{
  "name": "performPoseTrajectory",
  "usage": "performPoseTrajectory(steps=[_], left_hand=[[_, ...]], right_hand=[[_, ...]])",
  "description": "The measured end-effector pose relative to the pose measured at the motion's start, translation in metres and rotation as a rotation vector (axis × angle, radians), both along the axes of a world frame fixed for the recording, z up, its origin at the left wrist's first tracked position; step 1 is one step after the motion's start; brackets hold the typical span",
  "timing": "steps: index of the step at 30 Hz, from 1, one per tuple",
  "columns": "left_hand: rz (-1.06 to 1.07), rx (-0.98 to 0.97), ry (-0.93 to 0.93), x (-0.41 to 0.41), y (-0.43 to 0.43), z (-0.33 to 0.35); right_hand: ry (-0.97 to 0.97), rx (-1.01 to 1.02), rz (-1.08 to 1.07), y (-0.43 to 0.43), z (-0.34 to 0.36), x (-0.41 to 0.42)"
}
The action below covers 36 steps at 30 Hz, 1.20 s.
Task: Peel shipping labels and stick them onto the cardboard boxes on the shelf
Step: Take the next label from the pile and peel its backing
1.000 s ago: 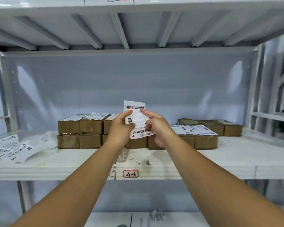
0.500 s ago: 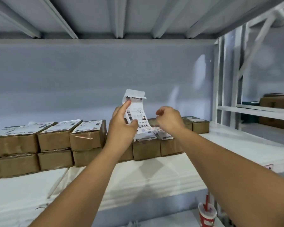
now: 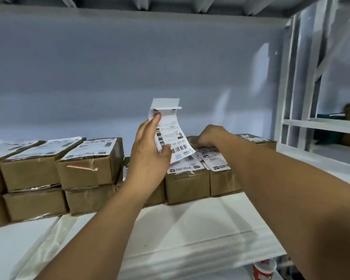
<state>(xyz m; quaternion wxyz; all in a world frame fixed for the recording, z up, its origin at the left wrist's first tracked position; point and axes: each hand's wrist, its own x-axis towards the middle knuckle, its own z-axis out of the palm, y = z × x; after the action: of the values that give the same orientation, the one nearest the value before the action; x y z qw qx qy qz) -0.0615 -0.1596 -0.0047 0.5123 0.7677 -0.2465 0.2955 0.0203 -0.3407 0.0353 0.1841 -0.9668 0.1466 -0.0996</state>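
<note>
The left hand [image 3: 148, 150] grasps a shipping label strip [image 3: 171, 136] upright above the shelf [image 3: 190, 229]. Its thumb presses the printed face near the lower barcode and its forefinger stretches up along the near edge. At the top, above that fingertip, a short flap [image 3: 166, 103] is folded away from the rest. The strip's lower end curls over and hangs just above a labelled box [image 3: 187, 184] in front of the left hand. The right hand [image 3: 212, 135] reaches beyond the strip, knuckles toward the camera, down onto the top of a back-row box [image 3: 257, 141]. Its fingertips are hidden, so it cannot be told whether it pinches anything or only presses. More cardboard boxes [image 3: 89, 170], stacked two high with labels on top, stand to the left of the left hand. The strip looks like thin paper: nearly weightless, limp and quick to curl. It is likely tacky wherever the backing is off, so it would cling to skin or to itself if bunched. Judged from here, the sensible hold is a light pinch at an edge or the lifted top corner, keeping the sticky side off the fingers while the other hand steadies the liner. The boxes look stiff and flat-topped and should take a firm smoothing press.
</note>
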Motion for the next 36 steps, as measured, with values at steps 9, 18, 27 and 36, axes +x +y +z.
performPoseTrajectory(steps=[9, 18, 27, 36], left_hand=[[-0.023, -0.068, 0.052, 0.004, 0.000, -0.008], [-0.049, -0.146, 0.112, 0.014, 0.002, -0.010], [0.076, -0.059, -0.089, -0.012, 0.002, -0.003], [0.242, -0.304, -0.174, -0.059, 0.016, 0.030]], right_hand=[[0.136, -0.097, -0.069, 0.013, -0.009, 0.018], [-0.264, 0.150, -0.166, 0.008, -0.013, 0.015], [-0.469, 0.381, 0.031, 0.017, 0.028, -0.001], [-0.448, 0.362, 0.238, 0.071, 0.016, -0.075]])
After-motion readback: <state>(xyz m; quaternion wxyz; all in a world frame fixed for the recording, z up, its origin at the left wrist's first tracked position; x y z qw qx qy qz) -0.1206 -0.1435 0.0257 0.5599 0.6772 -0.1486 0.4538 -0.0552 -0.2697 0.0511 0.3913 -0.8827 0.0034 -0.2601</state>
